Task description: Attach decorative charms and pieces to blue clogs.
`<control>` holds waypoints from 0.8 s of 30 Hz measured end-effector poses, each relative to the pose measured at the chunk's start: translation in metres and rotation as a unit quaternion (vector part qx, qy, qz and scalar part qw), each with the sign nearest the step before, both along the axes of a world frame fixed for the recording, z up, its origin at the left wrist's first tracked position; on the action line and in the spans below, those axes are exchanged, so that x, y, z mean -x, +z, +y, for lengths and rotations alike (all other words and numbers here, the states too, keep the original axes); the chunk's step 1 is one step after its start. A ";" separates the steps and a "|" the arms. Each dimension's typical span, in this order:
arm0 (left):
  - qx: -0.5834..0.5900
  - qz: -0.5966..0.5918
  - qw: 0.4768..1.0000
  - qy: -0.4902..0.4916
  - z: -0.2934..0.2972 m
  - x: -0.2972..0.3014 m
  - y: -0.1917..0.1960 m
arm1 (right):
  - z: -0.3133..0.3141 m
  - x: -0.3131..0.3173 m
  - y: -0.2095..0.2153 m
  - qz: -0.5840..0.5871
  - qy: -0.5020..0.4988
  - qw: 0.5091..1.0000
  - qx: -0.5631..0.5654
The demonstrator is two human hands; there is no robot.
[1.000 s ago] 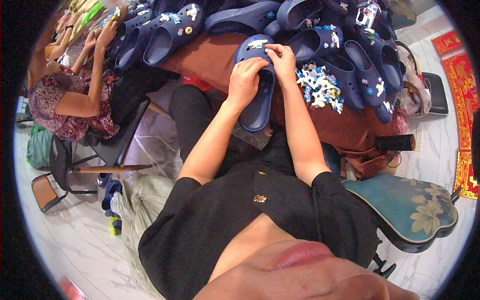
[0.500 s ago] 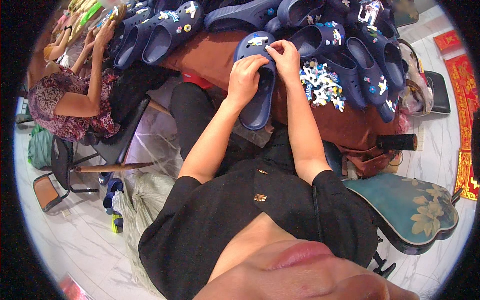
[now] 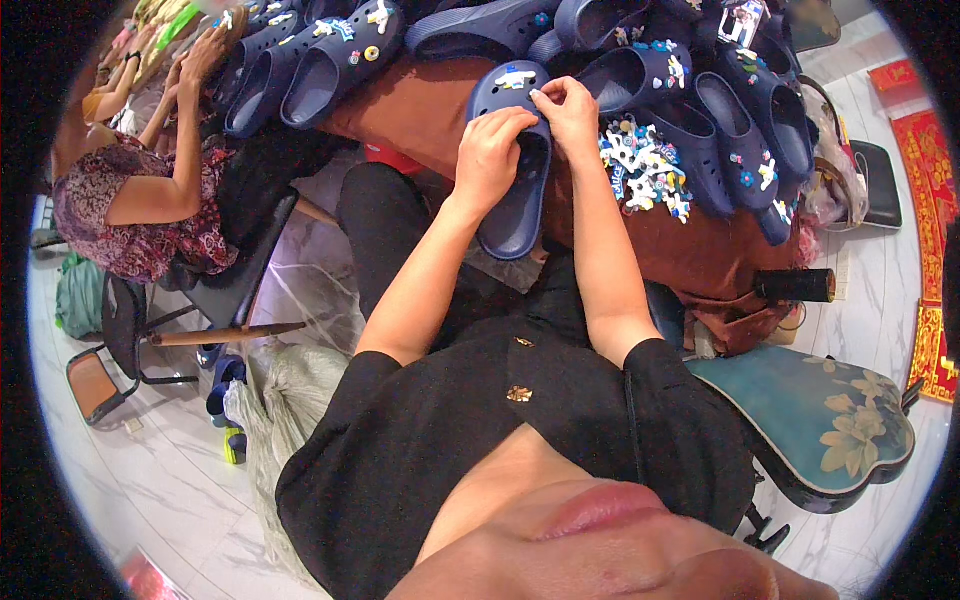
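A navy foam clog with ventilation holes (image 3: 512,232) stands toe away from me at the table's edge. A white and blue cartoon charm (image 3: 515,78) is fixed on its toe. My left hand (image 3: 488,158) grips the clog at its foot opening, fingers curled over the upper. With thumb and forefinger pinched together, my right hand (image 3: 571,118) touches the right side of the clog's upper. Whatever small piece is in that pinch is mostly hidden by the fingertips. Just right of my right hand lies a pile of loose white, blue and yellow charms (image 3: 645,170).
More navy clogs (image 3: 340,75), several bearing charms, crowd the far side of the brown-covered table (image 3: 400,105). A person in a patterned top (image 3: 145,215) works at my left. A teal floral chair (image 3: 815,420) stands at right, near a black cylinder (image 3: 795,285).
Both hands stay at nearly the same place on the clog. The fingers of my right hand have shifted very slightly.
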State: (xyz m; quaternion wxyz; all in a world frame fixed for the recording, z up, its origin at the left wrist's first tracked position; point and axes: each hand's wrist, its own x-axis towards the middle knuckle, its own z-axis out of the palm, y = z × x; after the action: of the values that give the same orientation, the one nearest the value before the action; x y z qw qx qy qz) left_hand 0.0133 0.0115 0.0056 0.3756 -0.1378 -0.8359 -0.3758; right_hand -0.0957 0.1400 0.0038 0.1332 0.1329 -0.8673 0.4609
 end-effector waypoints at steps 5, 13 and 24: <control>-0.001 -0.005 1.000 -0.001 -0.001 -0.001 0.000 | 0.003 -0.010 0.006 0.049 0.027 0.998 0.012; 0.002 -0.012 1.000 -0.001 -0.003 -0.003 -0.001 | 0.070 -0.071 0.036 0.138 -0.003 0.962 -0.234; 0.001 -0.018 1.000 -0.004 -0.003 -0.003 -0.001 | 0.113 -0.121 0.008 0.000 -0.029 0.949 -0.313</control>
State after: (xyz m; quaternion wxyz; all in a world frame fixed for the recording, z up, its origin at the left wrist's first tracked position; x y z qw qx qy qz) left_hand 0.0167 0.0085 0.0044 0.3587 -0.1347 -0.8424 -0.3790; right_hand 0.0251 0.2531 0.0118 0.0985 0.1427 -0.9715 0.1617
